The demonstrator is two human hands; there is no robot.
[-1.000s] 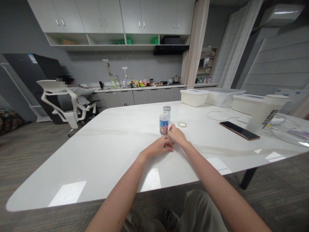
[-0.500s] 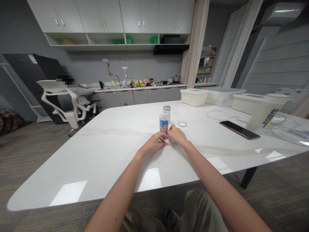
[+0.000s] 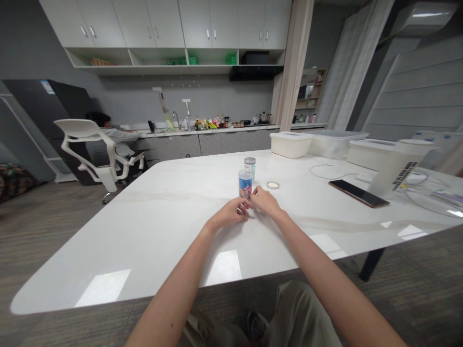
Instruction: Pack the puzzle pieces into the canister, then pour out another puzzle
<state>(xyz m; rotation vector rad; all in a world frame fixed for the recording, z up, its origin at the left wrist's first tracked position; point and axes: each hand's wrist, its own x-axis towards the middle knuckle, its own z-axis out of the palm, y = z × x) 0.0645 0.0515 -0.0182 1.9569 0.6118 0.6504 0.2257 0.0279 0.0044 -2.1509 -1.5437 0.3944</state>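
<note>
An office break room with a kitchenette; at twelve o'clock a run of white wall cabinets [image 3: 188, 21] hangs above a grey counter [image 3: 202, 131] crowded with bottles and jars, with a sink tap [image 3: 176, 118] and a black range hood [image 3: 255, 73]; at ten o'clock a white mesh office chair [image 3: 94, 152] stands by a person seated at the counter, beside a dark refrigerator [image 3: 43, 115]; a broad white table [image 3: 152, 226] fills the foreground; at two o'clock lie lidded plastic storage boxes [image 3: 291, 143], a phone [image 3: 358, 193] and cables; beige curtains [image 3: 295, 62] hang at one o'clock.
</note>
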